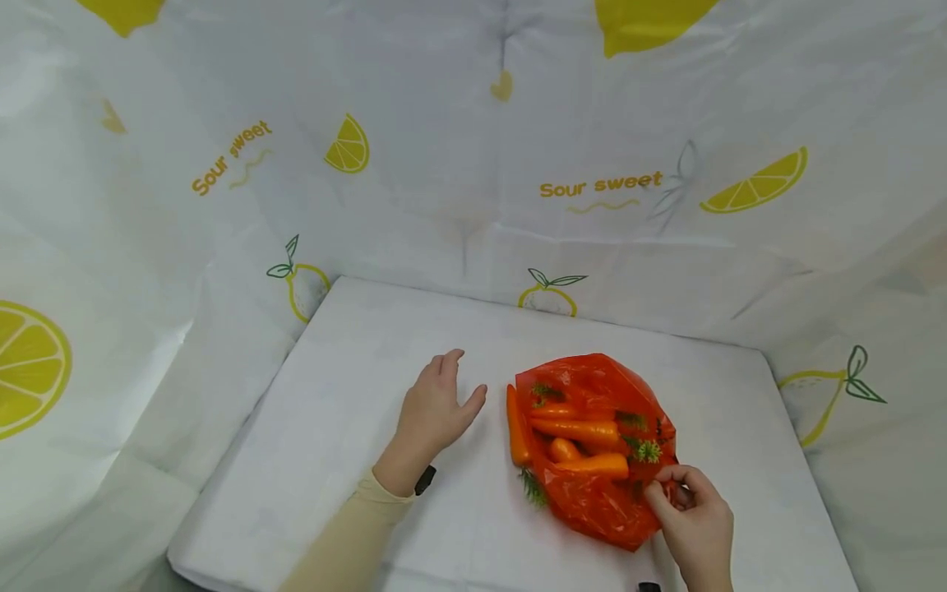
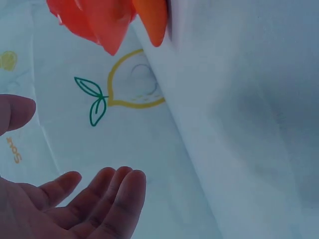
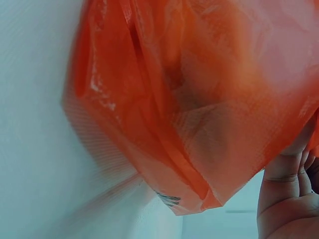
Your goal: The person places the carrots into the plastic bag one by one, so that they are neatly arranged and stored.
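Note:
A red plastic bag (image 1: 592,510) lies with its mouth spread on the white table, and several orange carrots (image 1: 580,429) with green leafy tops show inside it. One more carrot (image 1: 518,427) lies along the bag's left edge, its green top (image 1: 533,488) on the table. My right hand (image 1: 695,514) pinches the bag's near right edge between thumb and fingers; in the right wrist view the translucent bag (image 3: 164,124) hides part of the hand. My left hand (image 1: 436,407) hovers left of the bag, fingers spread and holding nothing. Its palm and fingers (image 2: 124,204) show in the left wrist view.
The white tabletop (image 1: 296,460) extends left of the bag. Behind and beside it hangs a white sheet (image 1: 444,189) printed with lemons and words. A dark object (image 1: 649,587) shows at the bottom edge, near the right wrist.

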The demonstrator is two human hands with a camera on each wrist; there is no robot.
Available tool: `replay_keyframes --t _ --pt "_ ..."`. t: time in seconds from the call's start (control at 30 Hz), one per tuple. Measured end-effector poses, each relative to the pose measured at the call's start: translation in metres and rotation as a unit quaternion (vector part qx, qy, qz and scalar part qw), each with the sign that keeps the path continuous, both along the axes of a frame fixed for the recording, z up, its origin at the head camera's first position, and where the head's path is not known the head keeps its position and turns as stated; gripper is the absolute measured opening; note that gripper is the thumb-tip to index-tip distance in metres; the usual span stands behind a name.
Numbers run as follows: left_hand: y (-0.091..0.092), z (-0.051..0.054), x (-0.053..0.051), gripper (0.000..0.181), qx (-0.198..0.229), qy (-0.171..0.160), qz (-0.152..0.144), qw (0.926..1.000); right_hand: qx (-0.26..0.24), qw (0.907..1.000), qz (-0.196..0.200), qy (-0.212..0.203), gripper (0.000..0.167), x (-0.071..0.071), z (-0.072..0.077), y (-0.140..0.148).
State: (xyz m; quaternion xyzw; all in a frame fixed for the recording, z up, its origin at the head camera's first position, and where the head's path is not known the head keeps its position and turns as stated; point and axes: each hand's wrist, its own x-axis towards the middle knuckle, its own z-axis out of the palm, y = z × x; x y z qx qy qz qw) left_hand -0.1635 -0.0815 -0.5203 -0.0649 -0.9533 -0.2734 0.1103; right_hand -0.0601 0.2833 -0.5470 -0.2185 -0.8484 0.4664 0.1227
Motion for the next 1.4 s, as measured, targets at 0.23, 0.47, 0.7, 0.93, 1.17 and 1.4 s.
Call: replay_keyframes --t 0.23,0.47,0.7,0.93,1.17,1.4 --pt "0.016 -0.017 0.004 0.060 0.008 -0.026 0.015 0.9995 -0.002 1.0000 -0.001 -0.007 0.017 -0.001 -0.001 0.001" --pt "0.041 -0.036 0.006 0.063 -0.006 -0.063 0.001 0.9980 -0.009 0.9998 -0.006 -0.017 0.017 0.000 0.002 0.000" --pt "0.061 -0.046 0.005 0.065 -0.008 -0.100 -0.020 0.9948 -0.015 0.9995 -0.003 -0.029 0.018 0.002 0.004 0.000" --pt "0.073 -0.050 0.001 0.062 -0.024 -0.105 -0.036 0.9935 -0.017 0.9996 0.000 -0.022 0.017 0.002 0.005 0.001" --pt "0.079 -0.050 0.000 0.063 -0.010 -0.131 -0.032 0.9908 -0.017 0.9998 -0.007 -0.011 0.017 0.001 0.006 0.001" --pt "0.083 -0.052 -0.002 0.061 -0.017 -0.152 -0.029 0.9878 -0.015 0.9998 -0.006 -0.012 0.018 0.001 0.004 0.001"
